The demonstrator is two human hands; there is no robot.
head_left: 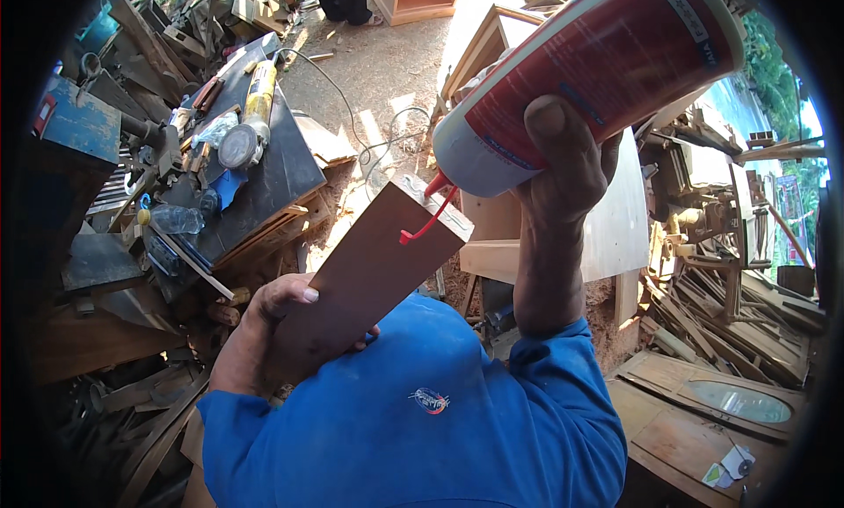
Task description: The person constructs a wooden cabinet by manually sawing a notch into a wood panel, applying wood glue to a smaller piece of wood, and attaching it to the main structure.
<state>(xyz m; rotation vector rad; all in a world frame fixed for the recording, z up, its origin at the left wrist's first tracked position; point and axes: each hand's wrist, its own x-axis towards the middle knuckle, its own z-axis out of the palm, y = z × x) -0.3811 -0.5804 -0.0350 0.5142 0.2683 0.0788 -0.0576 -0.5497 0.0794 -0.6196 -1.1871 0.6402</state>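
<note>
My left hand (286, 299) grips a brown wooden board (374, 266) by its lower part, with the thumb on its face. The board slants up to the right, and whitish glue (431, 200) lies along its upper end. Above it, my right hand (567, 161) is wrapped round a large red and white glue bottle (585, 77), tipped so its nozzle points down. The red nozzle tip (435, 185) meets the board's end or hovers just over it; I cannot tell which. A red cap (406, 237) dangles from the nozzle on a thin strap, in front of the board.
At left, a dark workbench (264, 187) carries a yellow angle grinder (255, 112), a plastic bottle (176, 218) and tools. Behind the glue bottle stands a pale wooden panel (607, 222). Scrap wood (703, 323) is piled right. Another person's legs (345, 0) show at the top.
</note>
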